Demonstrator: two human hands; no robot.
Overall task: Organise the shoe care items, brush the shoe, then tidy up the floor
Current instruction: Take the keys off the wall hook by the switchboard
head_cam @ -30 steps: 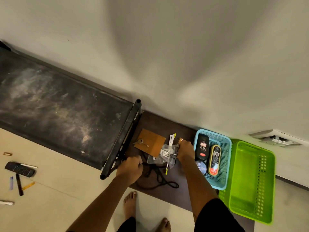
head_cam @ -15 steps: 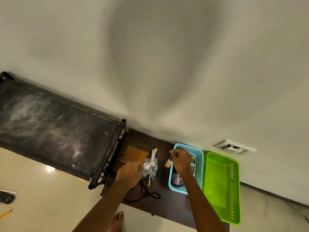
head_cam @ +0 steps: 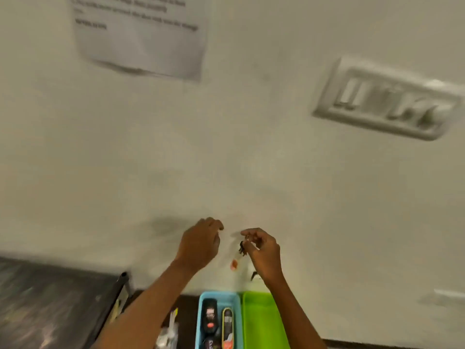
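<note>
Dark small item [head_cam: 242, 248], blurred, pinched in our R hand [head_cam: 264, 250], lower centre of frame, above blue basket [head_cam: 219, 294] w/ polish bottles [head_cam: 210, 319]. L hand [head_cam: 198, 243] curled just beside; can't tell if it grips anything. We judge item light, dangly: pinch at top.

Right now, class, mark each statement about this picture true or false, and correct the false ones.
1. The blue basket holds bottles. True.
2. The green basket stands to the left of the blue basket. False: it stands to its right, side by side with it.
3. The right hand pinches a small dark item. True.
4. The sheet of paper lies on the floor. False: it hangs on the wall.
</note>
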